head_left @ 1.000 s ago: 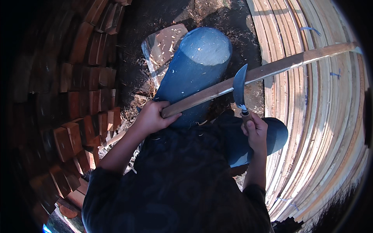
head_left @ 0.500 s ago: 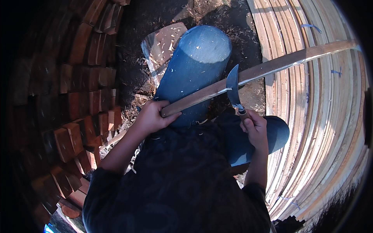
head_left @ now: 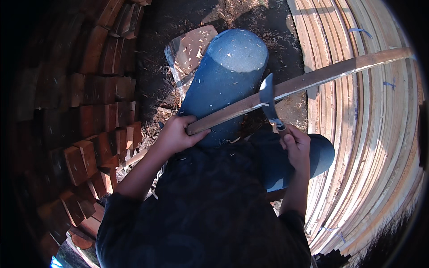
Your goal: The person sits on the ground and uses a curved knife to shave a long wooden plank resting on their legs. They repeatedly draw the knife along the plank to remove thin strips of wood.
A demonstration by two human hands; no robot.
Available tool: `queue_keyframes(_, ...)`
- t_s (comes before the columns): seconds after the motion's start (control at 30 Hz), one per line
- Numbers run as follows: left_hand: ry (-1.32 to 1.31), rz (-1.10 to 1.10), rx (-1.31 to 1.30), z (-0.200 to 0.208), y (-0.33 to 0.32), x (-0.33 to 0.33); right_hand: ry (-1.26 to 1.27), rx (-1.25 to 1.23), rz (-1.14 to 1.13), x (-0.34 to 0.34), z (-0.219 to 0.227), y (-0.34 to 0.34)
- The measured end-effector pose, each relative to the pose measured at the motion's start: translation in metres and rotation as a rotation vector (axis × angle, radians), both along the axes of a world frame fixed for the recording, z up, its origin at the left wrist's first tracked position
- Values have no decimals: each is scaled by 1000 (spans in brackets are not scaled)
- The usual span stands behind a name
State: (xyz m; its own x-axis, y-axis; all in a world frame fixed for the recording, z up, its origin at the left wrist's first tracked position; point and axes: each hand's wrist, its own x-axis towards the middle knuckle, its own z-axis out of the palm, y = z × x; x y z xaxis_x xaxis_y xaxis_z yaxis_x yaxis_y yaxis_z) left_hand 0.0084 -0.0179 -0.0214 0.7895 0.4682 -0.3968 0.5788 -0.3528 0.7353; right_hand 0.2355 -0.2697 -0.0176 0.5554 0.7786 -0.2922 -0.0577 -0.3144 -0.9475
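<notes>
My left hand point(head_left: 178, 134) is closed round the near end of a long brown wooden strip point(head_left: 239, 106), which slants up to the right across my raised knee. A pale shaved edge runs along the lower side of the strip. In my right hand point(head_left: 296, 144) is a curved knife point(head_left: 267, 94), held by its wooden handle. Its hooked metal blade points up and touches or crosses the strip's edge just right of the knee. A small pale curl of wood sits beside the blade.
Stacked reddish-brown wood blocks point(head_left: 96, 91) rise along the left. Long pale wood strips point(head_left: 339, 178), some bound with blue ties, lie bundled on the right. A flat board point(head_left: 192, 49) strewn with shavings rests on the dark ground beyond my knee point(head_left: 237, 58).
The knife's blade has tilted slightly, and my right hand has shifted a little right and down. The strip and my left hand stay nearly in place.
</notes>
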Motion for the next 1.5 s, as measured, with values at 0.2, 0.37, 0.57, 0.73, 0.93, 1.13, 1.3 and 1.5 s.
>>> queue_keyframes(0.2,29,-56,15,7,4,-2,106,332,-392,13,-5,-9)
queue_keyframes(0.37,40,-55,-2,8,0,-3,-120,29,-21,4,12,-1)
queue_keyframes(0.57,58,-65,18,4,2,-2,84,18,-19,-20,2,13)
queue_keyframes(0.73,53,-36,0,5,4,-1,175,221,-184,8,1,2)
queue_keyframes(0.93,70,-57,9,6,3,-2,-36,83,-102,-2,7,1)
queue_keyframes(1.13,53,-34,-10,6,3,-2,-67,12,32,-11,9,-2)
queue_keyframes(1.3,30,-26,-15,0,3,-3,16,47,-157,-5,5,-18)
queue_keyframes(1.5,26,-15,-13,5,1,0,174,375,-413,11,6,-16)
